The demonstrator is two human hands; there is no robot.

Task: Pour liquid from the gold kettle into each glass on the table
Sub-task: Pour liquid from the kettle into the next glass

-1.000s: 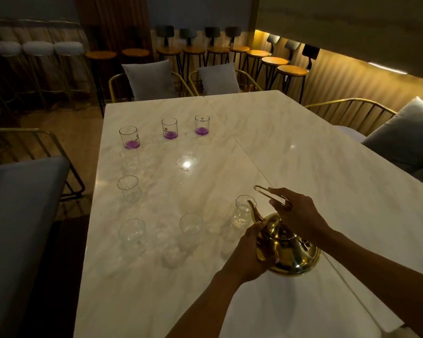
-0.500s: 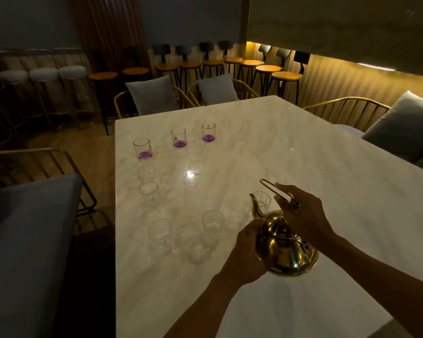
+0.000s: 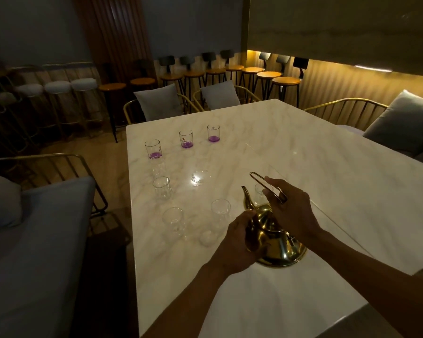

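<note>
My right hand (image 3: 287, 211) grips the kettle (image 3: 276, 242) handle, left hand (image 3: 239, 237) cups its body; I should tip slowly, spout over the nearest glass (image 3: 260, 195).

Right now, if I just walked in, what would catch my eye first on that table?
The gold kettle near the table's front edge, shiny in the dim room: the right hand grips its handle and the left hand holds its body by the spout. Next, three far glasses with purple liquid in a row at the back left of the marble table. Between them, a bright light reflection glares on the tabletop among clear empty glasses.
</note>
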